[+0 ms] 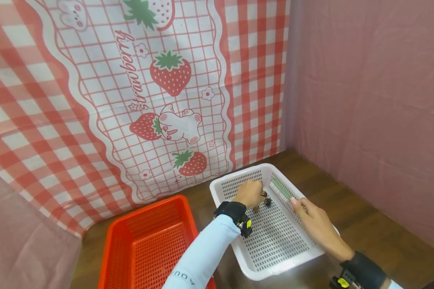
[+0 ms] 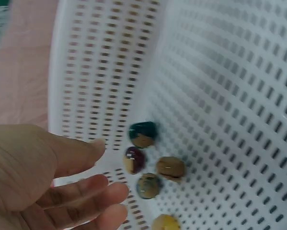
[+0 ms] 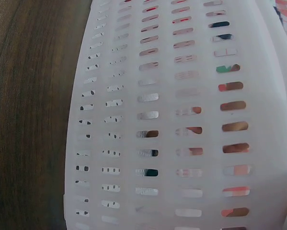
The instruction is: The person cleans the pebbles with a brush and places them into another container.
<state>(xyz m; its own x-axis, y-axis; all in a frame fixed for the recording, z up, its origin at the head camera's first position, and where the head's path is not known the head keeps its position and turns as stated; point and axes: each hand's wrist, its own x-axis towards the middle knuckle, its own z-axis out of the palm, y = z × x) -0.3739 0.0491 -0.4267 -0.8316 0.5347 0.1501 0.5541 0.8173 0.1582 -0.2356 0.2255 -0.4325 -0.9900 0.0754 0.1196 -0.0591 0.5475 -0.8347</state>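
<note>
My left hand (image 1: 248, 193) reaches into the white perforated basket (image 1: 275, 237). In the left wrist view its thumb and fingers are apart, with nothing between them, beside several small rounded glossy pieces. These are a teal-and-brown piece (image 2: 143, 134), a maroon-and-tan piece (image 2: 134, 160), a brown piece (image 2: 171, 168), a mottled piece (image 2: 148, 186) and a yellow piece (image 2: 166, 223). Over the basket's right side, my right hand (image 1: 312, 220) grips the end of a green brush (image 1: 283, 188) with white bristles. The right wrist view shows the basket's outer wall but not the hand.
A red perforated basket (image 1: 155, 245) stands to the left on the brown wooden tabletop (image 1: 376, 228). Behind both baskets hangs a strawberry-print checked cloth (image 1: 170, 76). A pink curtain (image 1: 369, 92) borders the right side.
</note>
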